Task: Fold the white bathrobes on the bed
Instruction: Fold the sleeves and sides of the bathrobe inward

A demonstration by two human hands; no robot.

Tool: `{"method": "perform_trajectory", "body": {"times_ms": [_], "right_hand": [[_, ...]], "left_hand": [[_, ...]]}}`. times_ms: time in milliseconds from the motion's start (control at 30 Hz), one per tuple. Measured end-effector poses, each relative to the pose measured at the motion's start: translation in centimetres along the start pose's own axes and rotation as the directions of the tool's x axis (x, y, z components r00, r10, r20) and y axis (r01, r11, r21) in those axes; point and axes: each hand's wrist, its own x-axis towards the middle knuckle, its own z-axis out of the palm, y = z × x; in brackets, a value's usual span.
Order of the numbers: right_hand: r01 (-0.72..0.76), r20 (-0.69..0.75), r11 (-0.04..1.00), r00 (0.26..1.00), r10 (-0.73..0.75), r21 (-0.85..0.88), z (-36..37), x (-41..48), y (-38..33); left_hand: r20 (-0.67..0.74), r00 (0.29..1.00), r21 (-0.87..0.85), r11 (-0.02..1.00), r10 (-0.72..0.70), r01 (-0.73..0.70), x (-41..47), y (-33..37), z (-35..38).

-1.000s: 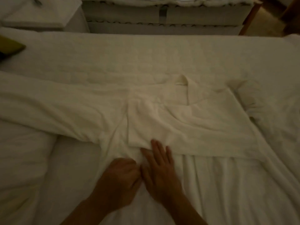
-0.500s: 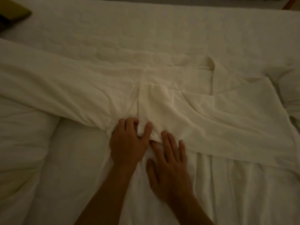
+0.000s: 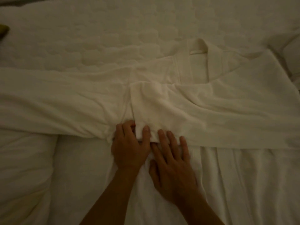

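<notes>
White terry-cloth bathrobe: spread face up across the middle of the bed, collar at the far side, skirt running toward the near edge at lower right. One sleeve extends flat to the left edge of view; the other is folded across the chest, its cuff end at centre.

Left hand: fingers curled, thumb and forefinger pinching the lower corner of the folded cuff end.

Right hand: flat, fingers spread, palm down on the robe cloth just below the folded sleeve's lower edge, touching the left hand.

White quilted bed cover: bare beyond the collar, open across the far half. Rumpled white bedding at lower left, beside the robe's left sleeve.

Dark olive object: at the far left edge, well apart from the robe; kind not discernible.

Further white fabric: bunched at upper right, near the robe's shoulder. Lighting dim.
</notes>
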Motion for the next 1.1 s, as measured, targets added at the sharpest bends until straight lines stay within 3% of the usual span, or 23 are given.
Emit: {"method": "perform_trajectory", "body": {"times_ms": [233,333,433,500,600,667,733,800,867,967,1100], "right_hand": [[-0.028,0.064,0.999,0.997,0.031,-0.040,-0.4,0.1,-0.3],[-0.058,0.085,0.998,0.995,0.061,-0.034,-1.2,0.5,-1.0],[-0.078,0.118,0.996,0.989,0.084,-0.053,-2.2,0.8,-2.2],[-0.079,0.122,0.993,0.989,0.089,-0.089,-3.5,1.0,-3.0],[-0.081,0.130,0.994,0.987,0.091,-0.078,-4.7,1.7,-4.7],[-0.081,0.112,0.996,0.990,0.084,-0.025,-5.1,2.1,-6.0],[-0.082,0.088,0.996,0.993,0.079,0.024,-5.6,2.2,-7.2],[-0.084,0.087,0.994,0.993,0.078,0.074,-5.7,2.2,-8.1],[-0.081,0.150,0.981,0.987,0.054,0.179,-5.9,2.2,-9.1],[-0.105,0.147,0.969,0.986,0.073,0.224,-5.9,3.7,-9.7],[-0.327,-0.062,0.913,0.934,0.351,0.245,-6.2,7.3,-7.6]], "left_hand": [[0.092,0.996,0.009,1.000,0.015,-0.016,0.3,0.4,-0.4],[0.191,0.980,0.001,0.998,-0.062,0.063,1.5,1.6,-2.4],[0.434,0.859,-0.138,0.922,-0.271,0.361,5.2,3.4,-4.8],[0.599,0.744,-0.222,0.831,-0.296,0.509,8.5,4.6,-5.2],[0.739,0.614,-0.220,0.763,-0.277,0.608,11.9,5.6,-5.4],[0.732,0.648,-0.206,0.837,-0.212,0.507,12.8,5.7,-5.6],[0.622,0.771,-0.253,0.896,-0.137,0.364,13.3,5.9,-6.4],[0.476,0.875,-0.402,0.864,-0.084,0.302,13.9,5.2,-7.9],[0.326,0.940,-0.444,0.861,-0.105,0.250,14.5,2.3,-9.3],[0.363,0.910,-0.245,0.921,-0.202,0.302,16.6,-4.9,-9.6],[0.482,0.849,-0.205,0.913,-0.219,0.352,18.0,-8.7,-9.3]]}}
